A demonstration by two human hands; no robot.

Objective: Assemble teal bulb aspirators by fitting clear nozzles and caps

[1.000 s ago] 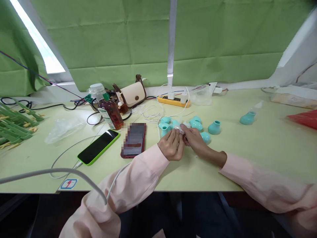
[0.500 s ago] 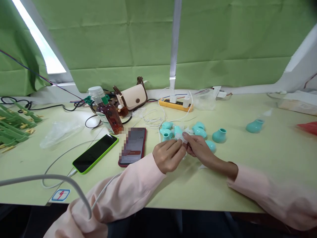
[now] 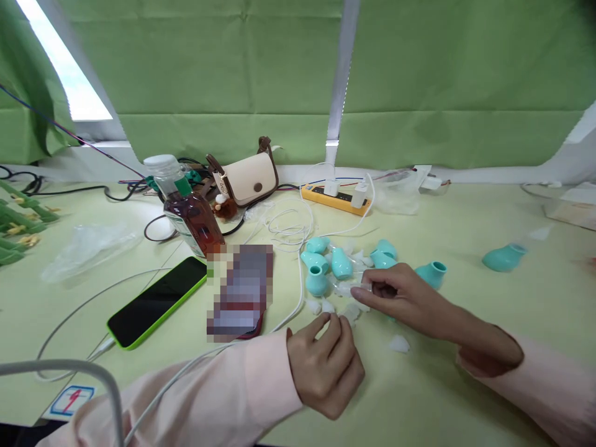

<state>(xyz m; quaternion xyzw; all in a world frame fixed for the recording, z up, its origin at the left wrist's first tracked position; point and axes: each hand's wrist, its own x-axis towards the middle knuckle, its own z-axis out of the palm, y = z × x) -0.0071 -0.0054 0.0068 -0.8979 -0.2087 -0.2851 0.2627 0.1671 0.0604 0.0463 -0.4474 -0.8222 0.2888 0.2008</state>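
My right hand (image 3: pixel 403 301) is closed, thumb and fingers pinching a translucent whitish plastic piece (image 3: pixel 344 288). Nearer the table's front, my left hand (image 3: pixel 328 365) has its fingers curled with the tips together; what they hold, if anything, is hidden. White plastic scraps (image 3: pixel 328 306) lie just beyond its fingertips, and another flat scrap (image 3: pixel 399 343) lies below my right wrist. Several glossy turquoise bulb-shaped pieces with necks are clustered beyond my hands, among them an upright one (image 3: pixel 317 281) and one lying tilted (image 3: pixel 341 264). Another turquoise piece (image 3: pixel 431 274) sits behind my right hand.
Left of my hands lie a phone in a red case (image 3: pixel 239 292) and a green-cased phone (image 3: pixel 158 301) on a cable. Behind them stand a bottle of dark liquid (image 3: pixel 190 214) and a cream handbag (image 3: pixel 251 180). A yellow power strip (image 3: pixel 335 200) lies at the back; a turquoise piece (image 3: pixel 503 257) lies far right.
My hands, close together before, have separated. The left has drawn down towards the front edge; the right has shifted right with the plastic piece. The view has moved closer to the table.
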